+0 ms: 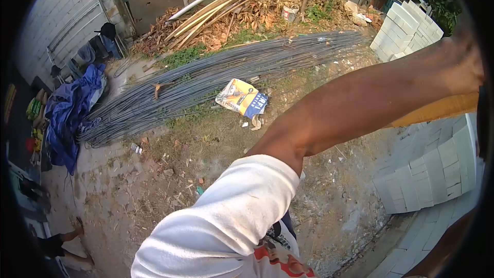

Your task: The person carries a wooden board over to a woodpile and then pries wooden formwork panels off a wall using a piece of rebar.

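Note:
My left arm, in a white short sleeve, stretches across the view to the right edge. There my left hand (467,59) is only partly seen in the dark rim, and its fingers are hidden. Just below the wrist an orange-yellow strip (437,110) shows behind the forearm; whether the hand touches it I cannot tell. Under it stands a curved-looking wall of pale grey blocks (427,175). Part of a dark forearm, apparently my right, enters at the lower right corner. My right hand lies outside the view.
Long steel bars (206,82) cover the ground, with a torn mortar bag (243,98) beside them. Stacked blocks (406,28) stand at the upper right. Bamboo poles (242,2) lie over dry leaves. A blue tarp (77,108) hangs at left. Another person's legs (72,244) show lower left.

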